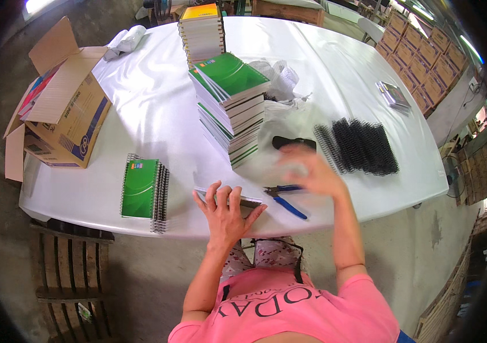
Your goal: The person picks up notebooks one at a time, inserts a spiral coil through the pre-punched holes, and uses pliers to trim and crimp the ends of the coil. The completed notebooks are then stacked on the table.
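My left hand (224, 211) is at the table's near edge, its fingers curled over an unbound notebook (253, 202), mostly hidden beneath it. My right hand (312, 171) is smeared by motion above the table, so its fingers cannot be read. It hovers between blue-handled pliers (289, 207) and a dark, flat object (293, 143) whose kind I cannot make out. To its right lies a pile of black spiral binding coils (360, 146). Straight ahead rises a tall, uneven stack of green-covered notebooks (232, 77), with no coils visible on their edges.
Coil-bound green notebooks (140, 187) sit at the left. Behind them stands an open cardboard box (66, 123). A yellow-topped book stack (200, 34) and a crumpled white plastic bag (280, 80) are farther back. At far right lies a small packet (393, 95). A wooden slatted chair (75, 268) is below left.
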`<state>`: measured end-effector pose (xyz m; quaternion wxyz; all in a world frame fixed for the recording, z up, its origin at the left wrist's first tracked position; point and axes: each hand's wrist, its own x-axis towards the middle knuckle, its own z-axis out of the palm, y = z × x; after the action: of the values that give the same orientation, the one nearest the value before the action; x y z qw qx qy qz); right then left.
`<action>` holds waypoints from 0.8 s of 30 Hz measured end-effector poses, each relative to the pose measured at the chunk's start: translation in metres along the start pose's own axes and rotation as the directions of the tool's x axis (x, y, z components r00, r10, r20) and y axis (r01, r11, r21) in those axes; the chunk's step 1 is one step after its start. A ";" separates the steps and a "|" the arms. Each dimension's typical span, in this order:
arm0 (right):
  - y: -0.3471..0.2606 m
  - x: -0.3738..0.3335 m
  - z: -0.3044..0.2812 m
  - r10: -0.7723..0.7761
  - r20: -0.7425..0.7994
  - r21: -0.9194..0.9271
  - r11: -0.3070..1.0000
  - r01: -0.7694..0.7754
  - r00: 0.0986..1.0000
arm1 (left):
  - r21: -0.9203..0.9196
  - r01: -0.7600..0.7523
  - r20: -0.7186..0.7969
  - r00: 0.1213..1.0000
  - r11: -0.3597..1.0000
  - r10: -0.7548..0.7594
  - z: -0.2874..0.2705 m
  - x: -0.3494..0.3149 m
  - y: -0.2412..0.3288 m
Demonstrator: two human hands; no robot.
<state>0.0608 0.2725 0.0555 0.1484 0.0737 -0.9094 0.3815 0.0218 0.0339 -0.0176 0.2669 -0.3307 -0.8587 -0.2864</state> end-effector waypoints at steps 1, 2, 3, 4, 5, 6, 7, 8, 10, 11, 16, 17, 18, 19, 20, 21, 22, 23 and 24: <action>0.020 0.002 -0.017 0.223 -0.125 0.016 0.975 -0.223 0.967 | -0.010 0.018 -0.024 1.000 1.000 -0.018 0.001 0.002 0.002; 0.047 -0.006 -0.027 0.259 -0.282 -0.342 0.872 -0.350 0.924 | -0.001 0.011 -0.030 0.999 1.000 -0.011 0.002 0.004 0.005; 0.071 -0.009 -0.033 0.218 -0.434 -0.625 0.626 -0.466 0.874 | 0.011 0.009 -0.046 0.999 1.000 -0.008 0.002 0.008 0.007; 0.082 -0.010 -0.032 0.295 -0.418 -0.627 0.591 -0.508 0.859 | 0.031 0.011 -0.060 0.998 0.999 -0.009 0.001 0.011 0.007; 0.088 -0.012 -0.030 0.373 -0.401 -0.631 0.550 -0.548 0.837 | 0.030 0.017 -0.068 0.998 0.999 -0.015 0.001 0.012 0.008; 0.095 -0.013 -0.028 0.448 -0.384 -0.636 0.505 -0.584 0.807 | 0.028 0.022 -0.075 0.997 0.999 -0.020 0.001 0.014 0.008; 0.103 -0.011 -0.027 0.392 -0.393 -0.673 0.494 -0.550 0.832 | 0.026 0.028 -0.082 0.996 0.999 -0.025 0.001 0.017 0.008; 0.104 -0.009 -0.023 0.345 -0.387 -0.708 0.482 -0.515 0.855 | 0.033 0.029 -0.063 0.998 0.999 -0.027 0.000 0.016 0.008; 0.105 -0.011 -0.020 0.377 -0.400 -0.651 0.524 -0.549 0.835 | 0.043 0.031 -0.025 0.999 0.999 -0.030 0.000 0.020 0.005; 0.088 -0.005 -0.026 0.452 -0.405 -0.552 0.572 -0.607 0.794 | 0.042 0.020 -0.050 0.999 0.999 -0.018 -0.001 0.021 0.004; 0.002 -0.016 -0.022 0.093 -0.285 -0.233 0.959 -0.163 0.954 | 0.002 -0.020 -0.125 0.992 1.000 0.020 0.002 0.023 0.005; -0.011 -0.019 -0.010 -0.037 -0.180 -0.134 0.991 0.013 0.983 | 0.001 -0.023 -0.135 0.991 1.000 0.023 0.002 0.023 0.005; -0.034 -0.020 0.002 0.110 -0.022 -0.017 0.994 -0.110 0.994 | 0.006 -0.015 -0.141 0.990 1.000 0.016 0.002 0.022 0.002; -0.053 -0.021 0.011 0.238 0.147 0.075 0.965 -0.250 0.960 | 0.009 -0.012 -0.148 0.989 1.000 0.013 0.002 0.020 0.001; -0.055 -0.024 0.019 0.235 0.130 0.119 0.961 -0.251 0.963 | 0.001 -0.014 -0.156 0.988 1.000 0.014 0.003 0.021 0.001; -0.048 -0.027 0.030 0.230 0.112 0.170 0.954 -0.247 0.967 | -0.008 -0.026 -0.160 0.987 1.000 0.025 0.004 0.021 0.001; -0.044 -0.029 0.036 0.225 0.095 0.219 0.945 -0.241 0.970 | -0.017 -0.038 -0.163 0.986 0.999 0.035 0.005 0.021 0.002; -0.043 -0.029 0.038 0.214 0.049 0.219 0.951 -0.219 0.976 | -0.019 -0.044 -0.166 0.985 0.999 0.040 0.005 0.020 0.000; -0.042 -0.029 0.039 0.202 0.003 0.218 0.956 -0.198 0.979 | -0.023 -0.041 -0.174 0.984 0.999 0.036 0.006 0.019 0.000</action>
<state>0.0902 0.2157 0.0480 0.1089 -0.0066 -0.8636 0.4922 0.0077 0.0456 -0.0093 0.3416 -0.3247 -0.8218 -0.3202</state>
